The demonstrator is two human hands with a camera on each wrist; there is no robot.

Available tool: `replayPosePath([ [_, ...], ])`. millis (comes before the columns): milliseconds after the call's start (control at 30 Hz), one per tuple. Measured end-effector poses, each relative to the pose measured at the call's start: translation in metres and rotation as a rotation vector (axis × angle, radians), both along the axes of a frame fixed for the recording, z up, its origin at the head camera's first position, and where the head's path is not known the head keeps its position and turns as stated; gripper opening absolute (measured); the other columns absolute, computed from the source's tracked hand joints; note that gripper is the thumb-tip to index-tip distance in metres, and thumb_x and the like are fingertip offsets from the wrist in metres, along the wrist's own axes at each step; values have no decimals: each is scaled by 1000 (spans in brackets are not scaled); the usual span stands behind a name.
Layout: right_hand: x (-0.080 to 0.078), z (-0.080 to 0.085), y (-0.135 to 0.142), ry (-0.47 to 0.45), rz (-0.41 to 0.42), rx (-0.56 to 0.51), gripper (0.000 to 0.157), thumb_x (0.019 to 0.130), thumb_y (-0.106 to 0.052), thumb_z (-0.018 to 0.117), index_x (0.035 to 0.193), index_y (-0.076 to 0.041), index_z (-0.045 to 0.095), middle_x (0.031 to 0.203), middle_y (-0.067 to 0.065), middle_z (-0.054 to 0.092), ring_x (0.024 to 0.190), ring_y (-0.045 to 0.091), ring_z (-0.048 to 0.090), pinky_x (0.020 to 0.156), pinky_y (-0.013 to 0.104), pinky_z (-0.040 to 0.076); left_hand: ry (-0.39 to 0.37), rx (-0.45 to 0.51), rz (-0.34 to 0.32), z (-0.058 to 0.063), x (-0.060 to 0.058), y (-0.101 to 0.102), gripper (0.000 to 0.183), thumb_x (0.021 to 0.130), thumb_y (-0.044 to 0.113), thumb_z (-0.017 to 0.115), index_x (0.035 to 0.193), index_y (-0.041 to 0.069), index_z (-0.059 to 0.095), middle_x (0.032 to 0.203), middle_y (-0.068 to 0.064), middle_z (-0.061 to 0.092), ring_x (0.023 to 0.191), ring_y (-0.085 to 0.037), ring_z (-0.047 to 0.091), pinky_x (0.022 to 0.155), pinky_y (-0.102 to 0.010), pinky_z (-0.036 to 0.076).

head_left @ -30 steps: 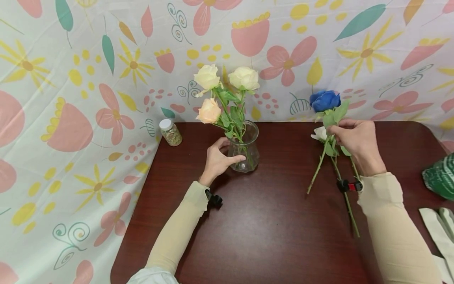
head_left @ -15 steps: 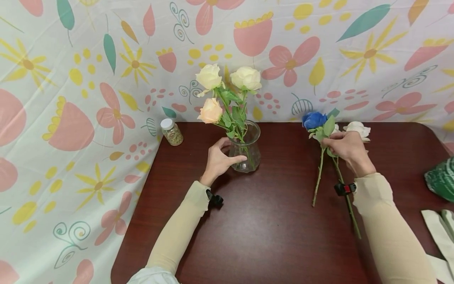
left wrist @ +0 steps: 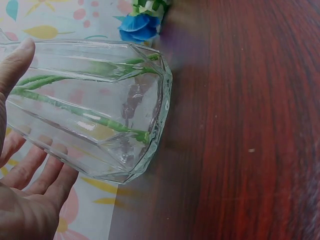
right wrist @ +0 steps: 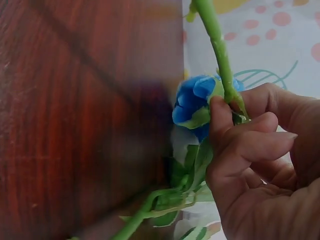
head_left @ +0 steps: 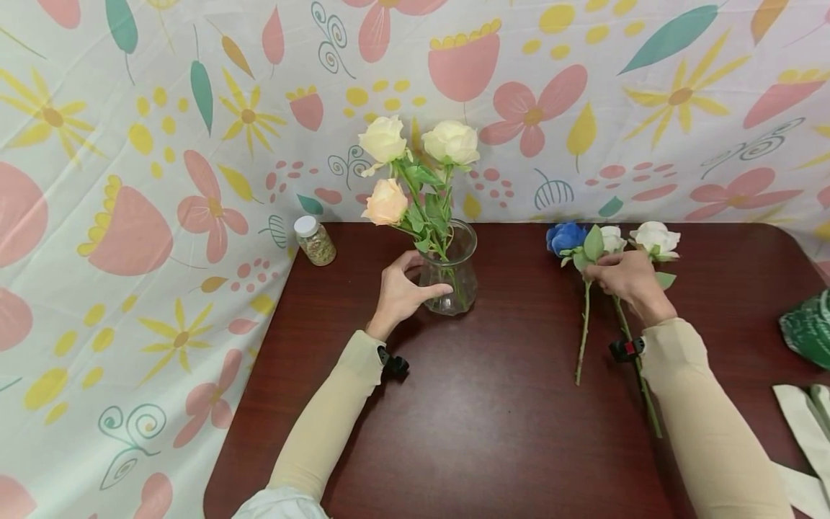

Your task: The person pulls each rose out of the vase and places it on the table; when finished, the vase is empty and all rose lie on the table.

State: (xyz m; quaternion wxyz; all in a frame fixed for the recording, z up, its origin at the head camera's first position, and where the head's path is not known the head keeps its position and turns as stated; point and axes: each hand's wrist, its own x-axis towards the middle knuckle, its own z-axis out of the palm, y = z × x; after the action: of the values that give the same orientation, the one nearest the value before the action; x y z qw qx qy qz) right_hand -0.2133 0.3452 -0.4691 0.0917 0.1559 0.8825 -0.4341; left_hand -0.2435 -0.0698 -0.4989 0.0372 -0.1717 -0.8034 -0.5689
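Glass vase (head_left: 462, 285) on table (head_left: 506, 411); blue rose (head_left: 566, 238) beside white rose (head_left: 612, 239).
We note left hand (head_left: 400, 292) gripping the vase, presumably for steadiness; right hand (head_left: 629, 280) pinching the blue rose's stem (head_left: 583, 335) below its bloom, apparently for control.

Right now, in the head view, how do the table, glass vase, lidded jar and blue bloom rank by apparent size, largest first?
1. table, by far the largest
2. glass vase
3. lidded jar and blue bloom: they look close in size, so I leave those two unranked.
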Motion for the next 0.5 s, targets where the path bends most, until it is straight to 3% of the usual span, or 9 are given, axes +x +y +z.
replayPosePath([
  [267,1,-6,0,6,6,58,52,99,-28,74,133,11,69,66,-8,71,69,8,67,64,23,58,-1,-12,2,-1,-1,-1,64,79,21,101,134,7,70,129,-17,73,125,-35,72,112,-44,63],
  [500,4,-7,0,1,28,108,53,99,-30,77,133,10,71,69,-8,69,67,5,61,61,23,54,8,-16,-2,-2,-1,-2,64,79,22,100,134,7,70,129,-16,73,125,-33,72,112,-41,63],
])
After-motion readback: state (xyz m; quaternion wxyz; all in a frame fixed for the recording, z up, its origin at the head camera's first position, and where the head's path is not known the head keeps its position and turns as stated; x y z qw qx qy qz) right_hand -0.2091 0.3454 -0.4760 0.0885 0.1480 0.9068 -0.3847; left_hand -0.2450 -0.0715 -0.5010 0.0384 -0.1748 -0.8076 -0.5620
